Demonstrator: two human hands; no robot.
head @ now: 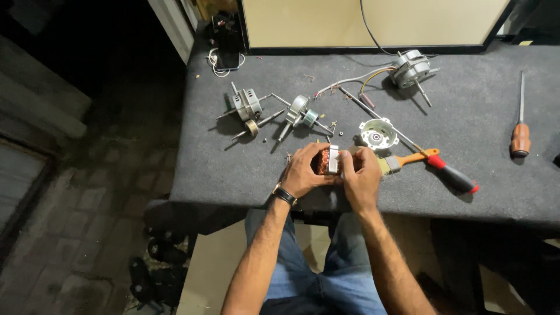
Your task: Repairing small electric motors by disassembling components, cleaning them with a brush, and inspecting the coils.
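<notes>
Both hands, left [303, 172] and right [363, 175], are closed around a copper-wound stator [328, 161] at the table's [233, 169] near edge, steadying it, a brush [408, 160] just beside

Stator [328, 160] held between left hand [304, 171] and right hand [361, 175] at near table [233, 169] edge. Housing cap [375, 134] just behind right hand. Brush [402, 160] and screwdriver [449, 172] right of it. Two motors [248, 105] far left, third motor [411, 69] far right. Second screwdriver [520, 131] at far right edge.
</notes>
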